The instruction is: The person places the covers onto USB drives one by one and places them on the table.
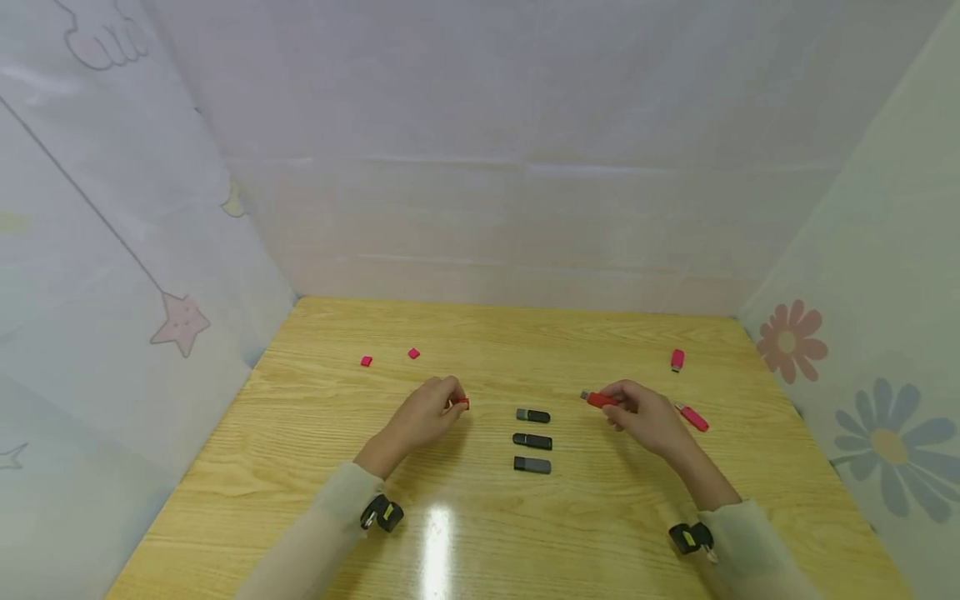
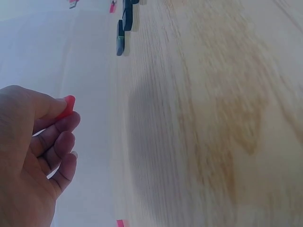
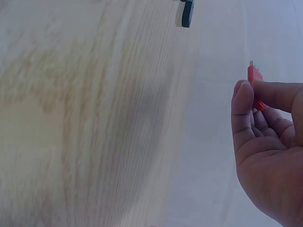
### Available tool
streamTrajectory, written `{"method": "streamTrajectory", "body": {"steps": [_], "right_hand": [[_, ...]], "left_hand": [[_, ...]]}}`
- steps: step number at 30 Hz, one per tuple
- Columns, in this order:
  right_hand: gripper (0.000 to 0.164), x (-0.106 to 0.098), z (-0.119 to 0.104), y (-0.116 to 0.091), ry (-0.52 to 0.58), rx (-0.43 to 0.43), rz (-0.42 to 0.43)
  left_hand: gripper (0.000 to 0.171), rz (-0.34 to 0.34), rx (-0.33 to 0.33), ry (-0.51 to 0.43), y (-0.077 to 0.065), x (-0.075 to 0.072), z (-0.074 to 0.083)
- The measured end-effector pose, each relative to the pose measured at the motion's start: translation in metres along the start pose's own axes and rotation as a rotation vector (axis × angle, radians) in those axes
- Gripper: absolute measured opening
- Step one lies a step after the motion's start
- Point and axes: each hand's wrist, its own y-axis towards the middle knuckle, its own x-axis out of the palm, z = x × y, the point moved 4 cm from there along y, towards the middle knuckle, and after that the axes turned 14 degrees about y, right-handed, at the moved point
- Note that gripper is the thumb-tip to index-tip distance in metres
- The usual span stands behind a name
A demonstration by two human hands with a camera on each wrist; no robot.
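My left hand (image 1: 427, 415) pinches a small red USB cap (image 2: 69, 105) between thumb and index finger, a little above the table. In the head view most of that cap is hidden by the fingers. To the right, my right hand (image 1: 643, 414) holds a red USB flash drive (image 1: 599, 400) by its body, its bare metal plug pointing left. The right wrist view also shows the red drive (image 3: 255, 78) between thumb and fingers, plug upward. Cap and drive are well apart, with the hands on either side of the dark drives.
Between the hands lie a black drive with a grey end (image 1: 533, 415), a black drive (image 1: 532, 441) and a grey drive (image 1: 532, 465) in a column. Two red caps (image 1: 366, 361) (image 1: 414, 353) lie at back left. Two uncapped red drives (image 1: 677, 360) (image 1: 692, 417) lie at right.
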Motion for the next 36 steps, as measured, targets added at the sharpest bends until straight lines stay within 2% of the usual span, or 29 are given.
{"method": "streamTrajectory", "body": {"steps": [17, 24, 36], "right_hand": [[0.018, 0.017, -0.009, -0.001, -0.012, -0.029, -0.048], [0.019, 0.026, -0.015, -0.002, 0.013, -0.051, -0.086], [0.019, 0.040, -0.020, -0.003, 0.003, -0.056, -0.102]], "left_hand": [[0.012, 0.010, 0.044, -0.033, 0.002, 0.004, 0.012], [0.007, 0.011, 0.060, -0.045, 0.006, 0.006, 0.019], [0.008, -0.002, 0.131, -0.021, 0.012, 0.010, 0.034]]}}
